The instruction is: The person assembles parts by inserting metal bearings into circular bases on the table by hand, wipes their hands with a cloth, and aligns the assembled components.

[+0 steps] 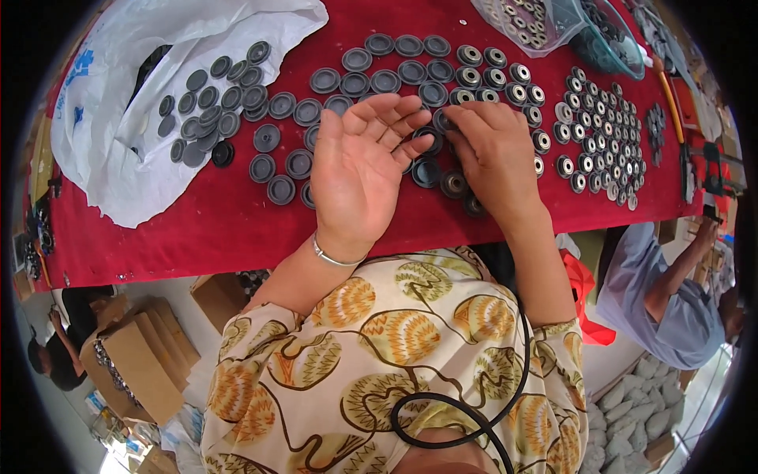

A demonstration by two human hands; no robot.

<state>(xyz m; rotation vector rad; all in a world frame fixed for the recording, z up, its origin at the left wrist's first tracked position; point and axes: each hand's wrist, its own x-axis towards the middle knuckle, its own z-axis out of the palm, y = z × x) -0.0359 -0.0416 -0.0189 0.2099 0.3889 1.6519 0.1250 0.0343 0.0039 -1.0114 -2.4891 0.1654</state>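
Note:
My left hand [359, 170] is held palm up above the table, its fingers apart and loosely curled, with nothing visible in the palm. Close beside it, my right hand [497, 150] reaches down with thumb and fingers pinched together at a dark round cap [443, 120]; what lies between the fingertips is hidden. Around both hands stand rows of dark grey round caps [385, 81] with hollow tops. To the right of these, several caps carry metal ring-shaped bearings [494, 78]. A cap with a darker metal centre [454, 183] sits below my right hand.
A red cloth [229, 229] covers the table. Loose caps [208, 118] lie on a white plastic bag [126, 182] at left. Many bearing-fitted pieces [604, 142] stand at right. A clear bag of rings [525, 24] and a teal basket [608, 47] are behind. Another person [663, 292] is at right.

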